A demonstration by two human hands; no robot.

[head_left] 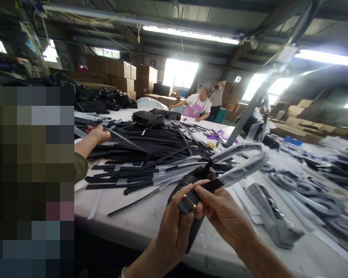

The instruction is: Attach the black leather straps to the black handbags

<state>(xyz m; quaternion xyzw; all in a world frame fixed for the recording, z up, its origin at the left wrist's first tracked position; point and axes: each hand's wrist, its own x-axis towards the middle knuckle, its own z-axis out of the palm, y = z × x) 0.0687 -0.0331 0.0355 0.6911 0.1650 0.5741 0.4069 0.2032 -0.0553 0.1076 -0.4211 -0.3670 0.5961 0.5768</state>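
Observation:
Both my hands are closed on a black strap (211,186) with a gold-coloured buckle (188,201). My left hand (174,222) grips the buckle end between thumb and fingers. Just beyond the buckle, my right hand (220,206) pinches the strap with its thumb on top. From there the strap loops up and away, covered in translucent white wrapping (243,170). A black bag (181,187) is partly hidden behind my hands, against the table edge.
A big pile of black straps (133,144) covers the white table (127,224). Another person's hand (98,135) reaches in from the left. Grey wrapped pieces (272,216) and coiled strips (295,185) lie right. A co-worker in a pink apron (195,108) stands across the table.

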